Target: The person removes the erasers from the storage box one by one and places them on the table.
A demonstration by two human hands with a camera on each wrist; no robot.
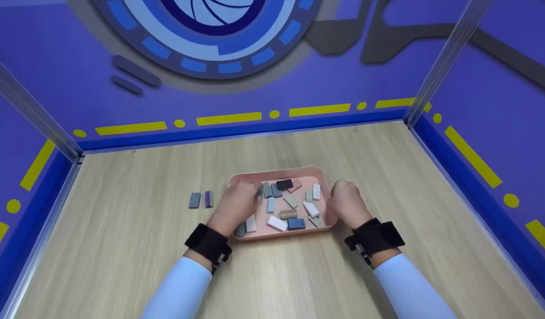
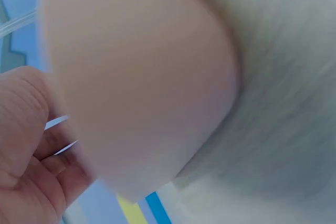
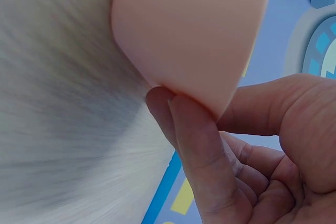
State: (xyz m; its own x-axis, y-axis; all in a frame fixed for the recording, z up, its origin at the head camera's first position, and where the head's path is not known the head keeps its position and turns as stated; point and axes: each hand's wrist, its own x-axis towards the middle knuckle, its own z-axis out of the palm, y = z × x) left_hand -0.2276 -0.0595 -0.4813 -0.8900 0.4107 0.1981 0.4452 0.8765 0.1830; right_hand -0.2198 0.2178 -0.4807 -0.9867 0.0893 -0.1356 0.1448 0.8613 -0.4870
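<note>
A shallow pink tray (image 1: 274, 237) holds several small blocks, among them a black one (image 1: 284, 184), a dark blue one (image 1: 296, 224), a white one (image 1: 277, 223) and a tan piece with a rounded top (image 1: 288, 214). My left hand (image 1: 237, 201) reaches over the tray's left side, its curled fingertips at a dark grey block (image 1: 258, 191) that it appears to pinch. In the left wrist view the tray's wall (image 2: 142, 87) hides those fingertips. At the tray's right side my right hand (image 1: 348, 201) pinches the wall (image 3: 189, 40), fingers outside and thumb over the rim.
Left of the tray, a grey-blue block (image 1: 195, 200) and a purple-and-grey block (image 1: 208, 199) lie on the wooden table (image 1: 135, 230). Blue panels (image 1: 272, 97) with yellow marks enclose the table at the back and both sides.
</note>
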